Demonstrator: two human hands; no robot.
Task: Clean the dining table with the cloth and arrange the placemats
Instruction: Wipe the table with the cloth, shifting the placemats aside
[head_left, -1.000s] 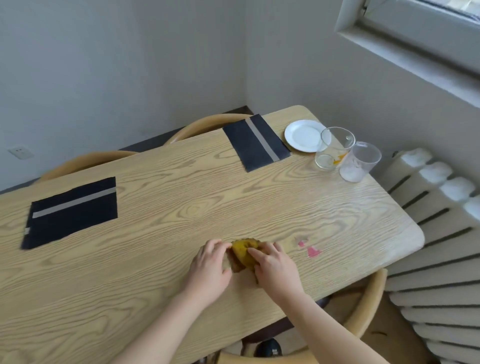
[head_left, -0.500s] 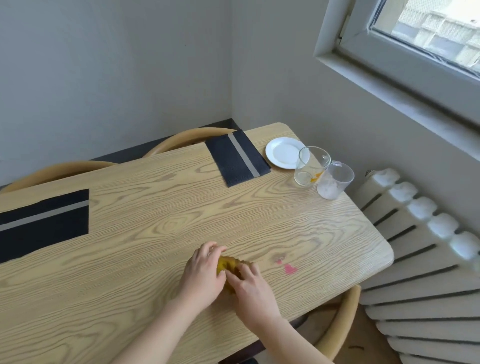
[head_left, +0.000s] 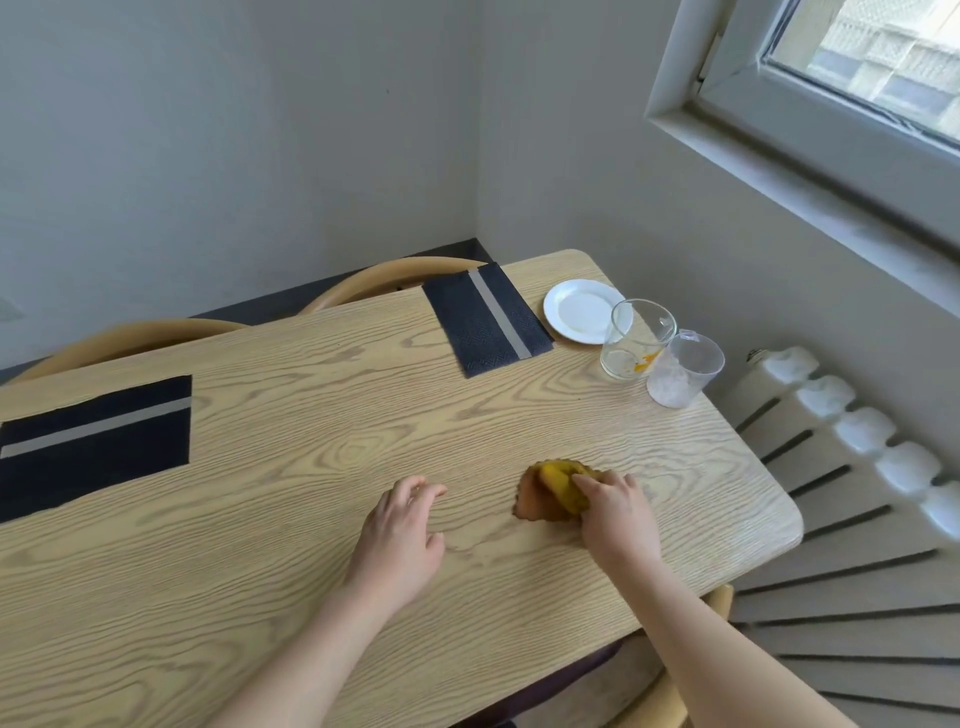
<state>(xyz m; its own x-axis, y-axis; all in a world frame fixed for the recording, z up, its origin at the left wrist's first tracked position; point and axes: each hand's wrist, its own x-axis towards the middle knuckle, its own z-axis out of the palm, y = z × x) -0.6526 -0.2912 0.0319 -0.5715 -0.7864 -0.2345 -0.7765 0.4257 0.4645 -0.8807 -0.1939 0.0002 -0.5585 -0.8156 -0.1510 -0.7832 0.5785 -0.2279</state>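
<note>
My right hand clamps the yellow cloth; left hand open, maybe resting. I'd press flat, overlap strokes.

walls: grey | window: daylit (upper right) | radiator: white

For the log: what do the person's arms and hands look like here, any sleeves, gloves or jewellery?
Both forearms are bare as far as the frame shows, with no sleeve in view. The left hand and right hand wear no gloves. No watch, bracelet or ring shows on either wrist or on the visible fingers. No markings or cables appear on them.
</note>
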